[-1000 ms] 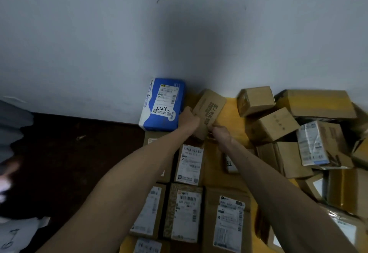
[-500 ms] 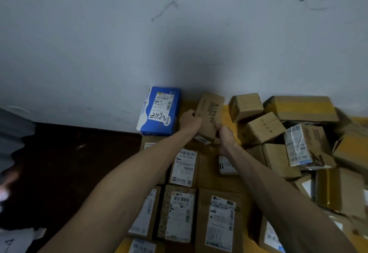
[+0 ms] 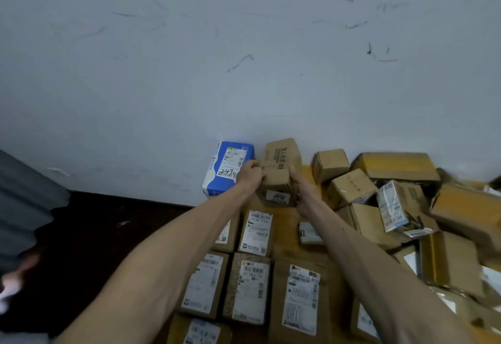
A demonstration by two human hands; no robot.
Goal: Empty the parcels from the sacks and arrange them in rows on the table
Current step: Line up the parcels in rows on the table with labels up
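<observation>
- Grip: left hand (image 3: 250,178) and right hand (image 3: 303,194) clamp one small cardboard box (image 3: 282,162) between them. Left fingers curl onto its left side, right thumb runs up its right edge. Neither hand is spread.
- Box location: far end of the bench (image 3: 287,221), close to the wall (image 3: 244,59), just right of the blue parcel (image 3: 226,164) that stands against the wall. Can't tell whether its bottom edge touches the bench.
- Step, my read: arranging, not emptying. No sack in view. This box looks headed for the far row, in the slot beside the blue parcel.
- Progress: the labelled parcels (image 3: 256,232) on the near side lie flat in rows, side by side, labels up. The heap of boxes (image 3: 379,181) on the right is unsorted, so I'd say a fair way to go.
- Next move calls for: lay or stand the box square, with its left side just beside the blue parcel and in line with the column below it. Then let go with both hands and reach right for the heap.
- Risk: the blue parcel stands on edge, so a nudge from the left knuckles could tip it.
- Box look: plain brown cardboard, taller than wide as held, tilted with its top toward the wall. Black print on the upper face, white sticker reading 2012 low on the near face. Corners look crisp, so probably rigid and easy to hold by side pressure alone.
</observation>
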